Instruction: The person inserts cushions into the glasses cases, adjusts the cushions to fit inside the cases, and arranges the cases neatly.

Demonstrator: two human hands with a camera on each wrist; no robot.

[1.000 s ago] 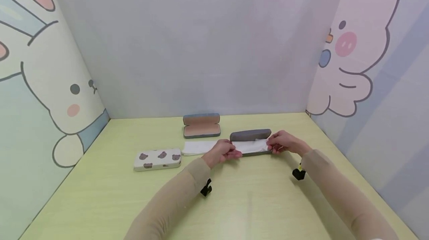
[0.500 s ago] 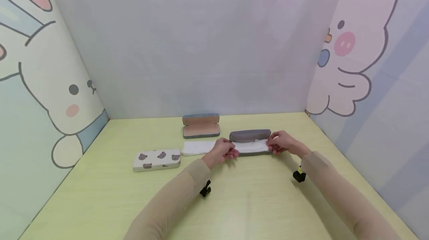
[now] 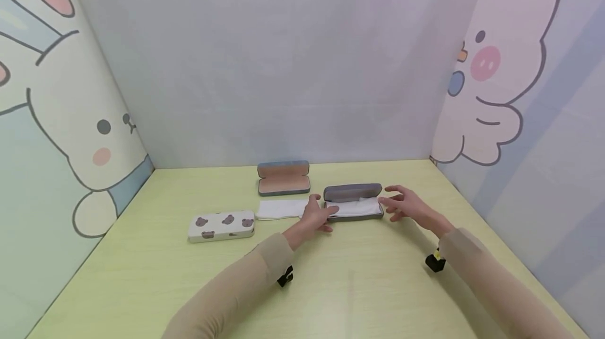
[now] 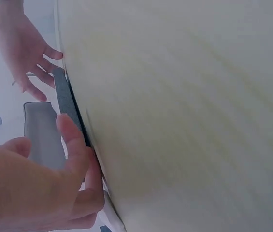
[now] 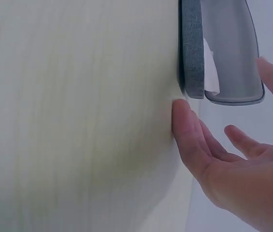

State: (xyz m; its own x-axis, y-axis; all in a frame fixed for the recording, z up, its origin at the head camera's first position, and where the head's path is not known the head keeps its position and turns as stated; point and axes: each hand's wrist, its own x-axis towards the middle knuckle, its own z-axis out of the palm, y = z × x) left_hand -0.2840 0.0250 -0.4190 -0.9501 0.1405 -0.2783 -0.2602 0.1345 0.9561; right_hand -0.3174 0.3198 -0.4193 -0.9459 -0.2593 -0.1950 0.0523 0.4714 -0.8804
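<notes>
A grey glasses case (image 3: 353, 192) stands with its lid raised, and a white cloth (image 3: 352, 207) lies inside its lower half. At the case's left end is my left hand (image 3: 314, 218), thumb and fingers spread about the corner; whether it touches the case I cannot tell. My right hand (image 3: 410, 207) is just off the right end, its fingers apart and holding nothing. In the right wrist view a corner of the cloth pokes up above the rim of the grey case (image 5: 193, 53).
Left of the left hand lies a second folded white cloth (image 3: 279, 209), partly behind that hand. Behind it a blue-grey glasses case (image 3: 284, 185) with a pinkish lining stands open. A closed white case with bear prints (image 3: 222, 226) lies further left on the table (image 3: 142, 276).
Both hands have let go of the cloth in the grey case and spread their fingers. The right hand has drawn away slightly to the right, the left slightly to the left.
</notes>
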